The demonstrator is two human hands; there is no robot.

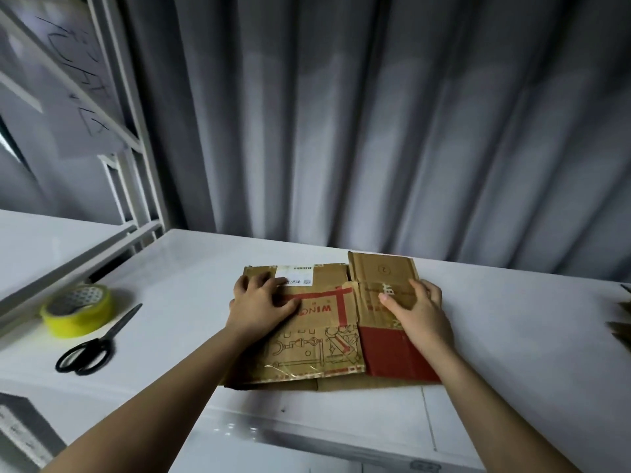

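flattened cardboard box [307, 349] lies flat on the white table [191, 288], about mid-table and a bit toward the far edge, printed side up, red panel on the right. both hands are on top of it, probably pinning the collapsed panels down so the board does not spring open or slide before it gets opened up or folded.

left hand [263, 298] rests palm down on the box's left half, just under the white shipping label [293, 273]. its fingers are slightly bent and a little apart, its thumb points right along the red stripe, and it pinches nothing. right hand [416, 308] rests on the right half near the crease of the far flap [382, 269]. its fingers are together and laid flat toward the far edge, its thumb is stuck out left, and it grips nothing, just pressing. cannot tell how hard either one pushes.

both forearms come in from the near edge, angled inward, with wrists low and nearly level with the board.

yellow tape roll [76, 310] and black scissors [97, 343] sit well apart to the left, just beside each other and within reach of the left hand, likely staged for sealing. more cardboard [619, 322] pokes in at the right edge. grey curtain [375, 131] hangs behind the table, and a white shelf frame [136, 165] stands at far left.
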